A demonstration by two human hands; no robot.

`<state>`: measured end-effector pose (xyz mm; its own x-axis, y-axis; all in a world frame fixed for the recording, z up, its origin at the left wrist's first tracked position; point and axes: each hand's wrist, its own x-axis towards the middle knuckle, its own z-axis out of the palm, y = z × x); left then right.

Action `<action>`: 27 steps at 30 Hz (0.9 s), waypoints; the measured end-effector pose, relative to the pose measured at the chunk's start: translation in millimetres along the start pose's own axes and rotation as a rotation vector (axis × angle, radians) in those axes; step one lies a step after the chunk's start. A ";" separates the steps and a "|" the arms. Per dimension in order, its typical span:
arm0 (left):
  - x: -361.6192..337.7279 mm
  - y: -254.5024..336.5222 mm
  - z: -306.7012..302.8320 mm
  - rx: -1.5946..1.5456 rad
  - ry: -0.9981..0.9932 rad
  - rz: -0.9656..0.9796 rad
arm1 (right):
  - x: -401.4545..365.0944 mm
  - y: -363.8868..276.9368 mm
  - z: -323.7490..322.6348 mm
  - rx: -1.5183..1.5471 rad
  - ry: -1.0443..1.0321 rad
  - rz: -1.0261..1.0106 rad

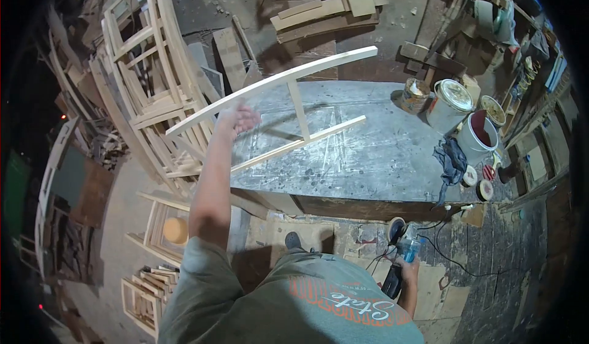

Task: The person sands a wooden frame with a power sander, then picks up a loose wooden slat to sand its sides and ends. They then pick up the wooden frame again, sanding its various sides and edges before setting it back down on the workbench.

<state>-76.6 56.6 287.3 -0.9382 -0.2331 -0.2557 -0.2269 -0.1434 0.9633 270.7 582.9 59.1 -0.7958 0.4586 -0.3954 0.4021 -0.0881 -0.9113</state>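
A pale wooden frame [299, 108], with two long rails joined by crosspieces, rests on the grey-topped workbench [380, 160]. Its upper rail is slightly curved. My left hand [240, 120] reaches to the left part of the frame, close by the upper rail. Its fingers are apart and a little blurred, with nothing in them. Low at my right side, in front of the bench, my right hand [408, 271] is wrapped round an angle grinder [394, 281]. The grinder's round disc [397, 230] points up toward the bench edge, and a dark cord runs off to the right.
Paint buckets [451, 108], a tin [415, 95], a dark cloth [451, 158] and tape rolls [485, 189] crowd the bench's right end. Stacked wooden frames [147, 68] lean at the left. Smaller frames [141, 301] stand on the floor, and a power cord [457, 267] crosses it.
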 end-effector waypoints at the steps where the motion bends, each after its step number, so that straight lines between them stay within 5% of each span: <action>1: -24.0 14.8 13.4 0.371 0.011 0.057 | -1.0 -2.2 2.4 -0.013 0.022 0.000; 2: -38.7 22.1 25.0 0.746 0.018 0.114 | -0.9 -3.4 4.9 -0.022 0.049 0.000; 3: -43.8 20.2 30.8 1.013 0.303 0.481 | 1.9 -3.6 6.7 -0.007 0.036 0.001; 6: -45.8 42.1 39.2 1.332 0.652 1.453 | 8.2 10.2 1.0 -0.003 0.030 0.013; 7: -30.8 37.1 28.5 1.431 0.568 1.402 | 12.9 16.4 0.3 -0.014 0.045 0.005; 10: -8.0 26.9 12.7 1.597 0.158 0.709 | 6.9 12.0 2.6 -0.028 0.068 -0.023; 17: -46.6 32.6 13.7 1.484 0.119 0.780 | -12.6 -2.5 -6.5 0.024 0.077 -0.021; 23: -145.1 89.2 24.6 1.258 -0.201 0.353 | -11.3 4.5 -37.0 0.007 0.093 0.072; 27: -175.8 68.9 16.4 1.058 -0.357 0.412 | 1.0 24.2 -61.1 0.028 0.125 0.028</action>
<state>68.3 103.5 399.9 -0.9727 0.2293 -0.0352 0.1630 0.7836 0.5995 307.3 635.3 43.7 -0.7209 0.5623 -0.4052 0.4096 -0.1260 -0.9035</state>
